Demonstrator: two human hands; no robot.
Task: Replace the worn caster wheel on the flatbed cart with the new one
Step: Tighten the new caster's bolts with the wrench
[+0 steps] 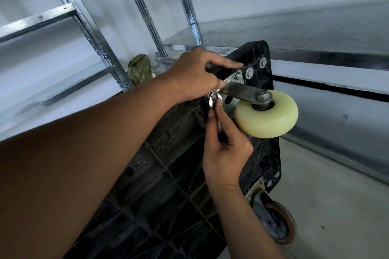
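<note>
Right hand [226,151] comes up from the bottom, fingers curled round a slim metal tool [220,130]. Its tip sits at a nut and washer [213,98] on the corner of the caster plate. Just past that wrist, a dark caster [275,223] with a brownish tread is bolted to the flatbed cart [168,164]. The cart's tipped up on its side, ribbed underside facing the camera. Left hand [197,73] is clamped on the cart's upper edge, index finger stretched along it. Right beside it, the cream caster wheel [267,119] sticks out on its steel fork [240,91]. Further back: metal shelving [145,12] and a crumpled green bag [140,68].
</note>
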